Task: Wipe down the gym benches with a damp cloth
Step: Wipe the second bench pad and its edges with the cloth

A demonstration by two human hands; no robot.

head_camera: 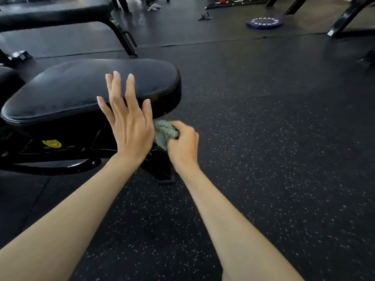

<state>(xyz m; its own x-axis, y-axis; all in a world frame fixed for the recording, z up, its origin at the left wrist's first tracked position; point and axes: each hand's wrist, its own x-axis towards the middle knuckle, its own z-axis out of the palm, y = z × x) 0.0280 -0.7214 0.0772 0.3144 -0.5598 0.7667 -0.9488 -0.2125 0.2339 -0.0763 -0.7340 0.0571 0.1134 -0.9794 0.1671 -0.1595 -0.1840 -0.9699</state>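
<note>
Bench [81, 88]: black pad w/ faint dull streaks on top. L hand [129, 126] is over the bench's near edge, close to its R end. Its grip is apart, 5 fingers straight and spread, holding nothing; can't tell if the palm touches the pad. R hand [183, 142] sits just below the bench's R end, right beside the L hand. Its grip is clamped on the cloth [163, 133], a grey-green bunch sticking out toward the L thumb, below pad level and in front of the bench's leg [162, 167]. Yellow knob [52, 143] under the bench, L part. 2nd bench [54, 14] behind it. Blue plate [264, 22] lies on the floor [263, 138] well beyond the bench's R end. Pale rag [154, 7] on the floor far behind the bench.
</note>
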